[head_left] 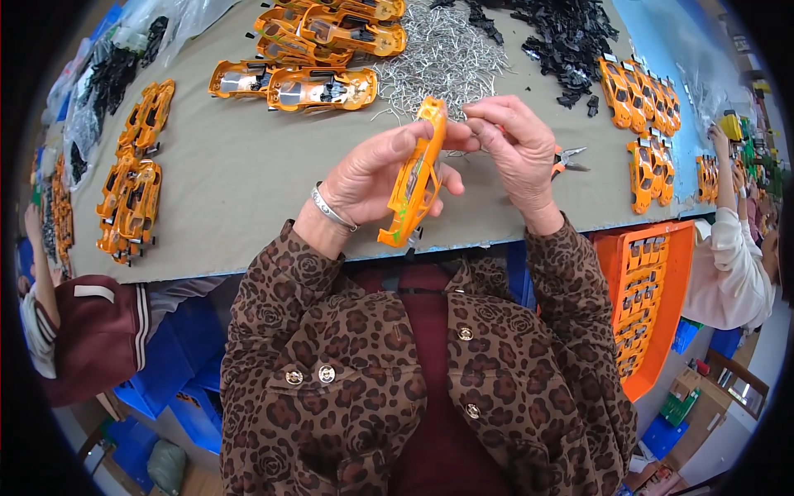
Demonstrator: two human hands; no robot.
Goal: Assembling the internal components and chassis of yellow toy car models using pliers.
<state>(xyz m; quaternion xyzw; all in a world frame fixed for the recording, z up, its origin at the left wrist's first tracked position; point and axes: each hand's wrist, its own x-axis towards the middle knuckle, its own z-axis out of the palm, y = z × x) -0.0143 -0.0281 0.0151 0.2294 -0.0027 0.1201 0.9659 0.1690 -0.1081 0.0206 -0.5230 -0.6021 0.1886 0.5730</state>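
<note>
My left hand (357, 175) is wrapped round an orange toy car body (411, 192), tilted up on its end above the table's near edge. Close to the upper end of this body, my right hand (523, 157) has thumb and forefinger pinched together. Whatever lies in that pinch is too small to name. Just beyond the hands spreads a heap of thin bent metal wire pieces (442, 62). Pliers with orange handles (569, 160) lie beside my right wrist, partly hidden by it.
Orange car bodies are stacked at the far middle (322, 88), left (132, 194) and right (633, 99). Black plastic parts (571, 41) lie at the far right. An orange crate (606, 248) of car bodies stands below the right edge. Co-workers sit at left (95, 331) and right (728, 273).
</note>
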